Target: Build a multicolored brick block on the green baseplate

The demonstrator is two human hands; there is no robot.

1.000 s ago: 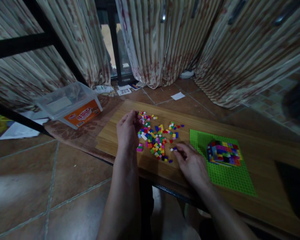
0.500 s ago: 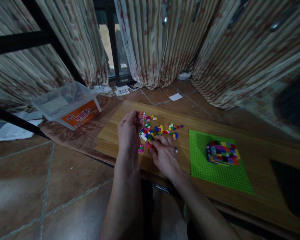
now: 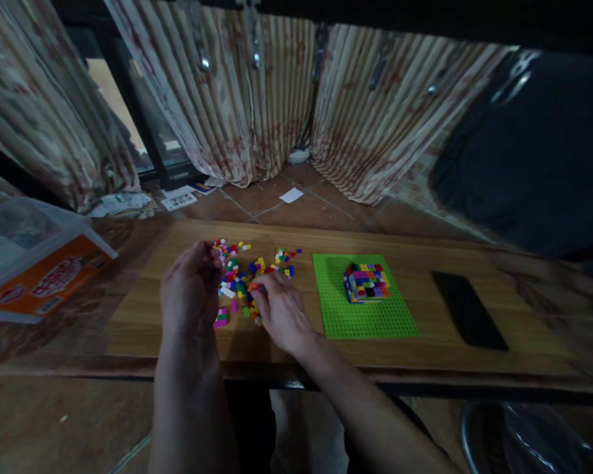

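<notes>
A heap of small coloured bricks (image 3: 250,266) lies on a wooden board (image 3: 425,342). My left hand (image 3: 190,286) rests at the heap's left edge, fingers curled shut; what they hold is hidden. My right hand (image 3: 281,309) lies on the heap's near right side, fingertips pinched on a small orange brick (image 3: 255,288). To the right sits a green baseplate (image 3: 363,299) with a low multicoloured brick block (image 3: 366,282) built on it.
A clear plastic box with an orange label (image 3: 27,263) stands at the far left. A black phone (image 3: 467,309) lies on the board to the right of the baseplate. Striped curtains (image 3: 257,99) hang behind, with papers on the tiled floor beneath them.
The camera has swung to the right, bringing the phone into view. My right hand moved left from near the baseplate into the heap and pinched a brick. My left hand has stayed put.
</notes>
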